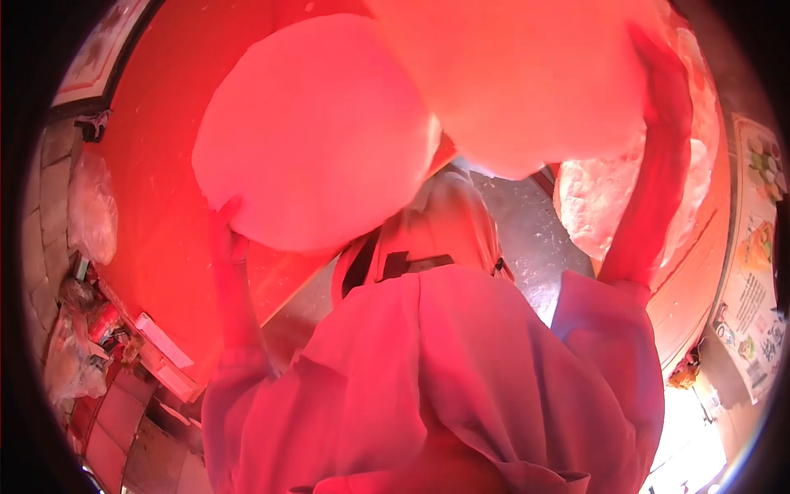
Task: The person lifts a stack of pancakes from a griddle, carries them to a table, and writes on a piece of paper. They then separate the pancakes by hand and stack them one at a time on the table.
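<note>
Red light washes over the scene. A large, thin, round flatbread point(313, 132), pale and smooth, lies at the left over the table. My left hand point(229, 226) is at its lower left edge, with fingers closed on the rim. A second large flatbread point(527, 82), blurred, spreads across the upper middle and overlaps or meets the first. My right hand point(662, 78) grips its right edge; some fingertips are hidden or smeared. Below my right forearm lie more pale flatbreads point(597, 206) with a bumpy surface, apparently piled up.
The table point(156, 189) reaches around the left and far sides. A clear plastic bag point(92, 206) and cluttered packages point(99, 329) lie at the left edge. A printed poster point(753, 272) hangs at the right. Speckled floor point(527, 230) shows beside my apron-covered body.
</note>
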Tool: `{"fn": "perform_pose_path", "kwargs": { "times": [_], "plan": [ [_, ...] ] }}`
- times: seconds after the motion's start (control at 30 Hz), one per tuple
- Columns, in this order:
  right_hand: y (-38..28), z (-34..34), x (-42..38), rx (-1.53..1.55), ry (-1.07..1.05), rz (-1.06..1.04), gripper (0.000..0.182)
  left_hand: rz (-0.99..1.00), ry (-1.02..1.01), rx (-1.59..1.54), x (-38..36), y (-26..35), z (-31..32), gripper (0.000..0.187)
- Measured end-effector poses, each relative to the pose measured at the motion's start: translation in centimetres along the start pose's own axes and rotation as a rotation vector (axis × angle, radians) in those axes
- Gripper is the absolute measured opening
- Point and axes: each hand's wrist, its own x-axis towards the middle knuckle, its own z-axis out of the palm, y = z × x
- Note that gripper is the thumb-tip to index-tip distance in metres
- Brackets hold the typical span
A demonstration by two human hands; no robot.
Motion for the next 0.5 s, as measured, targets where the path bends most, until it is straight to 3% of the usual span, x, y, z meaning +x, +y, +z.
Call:
{"fn": "perform_pose_path", "kwargs": {
  "times": [0.07,0.13,0.2,0.27,0.33,0.37,0.43,0.47,0.5],
  "plan": [
    [1.7,-4.0,-0.9,-0.288,0.218,-0.250,0.035,-0.073,0.044,-0.209,0.6,-2.6,-4.9,0.053],
    [5.3,-12.6,0.2,-0.397,0.297,-0.167,0.034,-0.107,0.045,-0.353,0.1,-4.4,-5.9,0.052],
    [6.6,-12.6,-1.3,-1.018,0.584,-0.063,0.035,-0.098,0.008,-0.429,-1.3,-5.7,-4.5,0.051],
    [7.4,-10.5,-2.3,-1.255,0.686,-0.120,0.037,-0.116,-0.066,-0.456,-2.0,-5.7,-4.0,0.052],
    [9.2,-5.1,-3.8,-1.107,0.599,-0.325,0.042,-0.134,-0.139,-0.487,-2.6,-5.3,-3.7,0.053],
    [10.8,-1.8,-4.6,-0.804,0.348,-0.335,0.041,-0.134,-0.173,-0.509,-2.9,-5.0,-3.6,0.054],
    [11.1,9.0,-7.8,-0.669,-0.066,-0.264,0.040,-0.079,-0.216,-0.448,-3.7,-4.0,-3.1,0.054],
    [10.9,14.4,-9.7,-0.449,-0.202,0.076,0.041,-0.031,-0.222,-0.363,-3.9,-3.5,-2.1,0.054],
    [12.1,18.1,-11.0,-0.311,-0.534,-0.025,0.046,0.019,-0.225,-0.276,-3.7,-3.0,-0.8,0.055]
  ]
}}
